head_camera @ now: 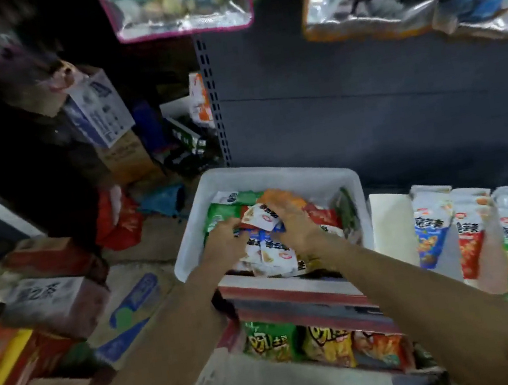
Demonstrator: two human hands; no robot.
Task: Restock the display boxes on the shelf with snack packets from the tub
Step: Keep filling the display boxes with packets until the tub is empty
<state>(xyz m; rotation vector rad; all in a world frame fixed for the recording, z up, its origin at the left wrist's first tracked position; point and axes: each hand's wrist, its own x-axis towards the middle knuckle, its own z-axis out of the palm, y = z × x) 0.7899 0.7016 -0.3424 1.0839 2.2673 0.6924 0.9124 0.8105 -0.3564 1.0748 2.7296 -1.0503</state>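
Observation:
A white plastic tub stands on the left end of the shelf, full of mixed snack packets in green, orange, red and white. Both my hands are inside it. My left hand grips packets at the tub's left side. My right hand holds a bunch of small white packets near the middle. More white packets lie below the hands. To the right stand display boxes holding upright packets in blue, red and green.
The shelf's red front edge runs under the tub. A lower shelf holds green and yellow chip bags. Cardboard cartons are stacked on the floor at left. Clear bags of toys hang overhead.

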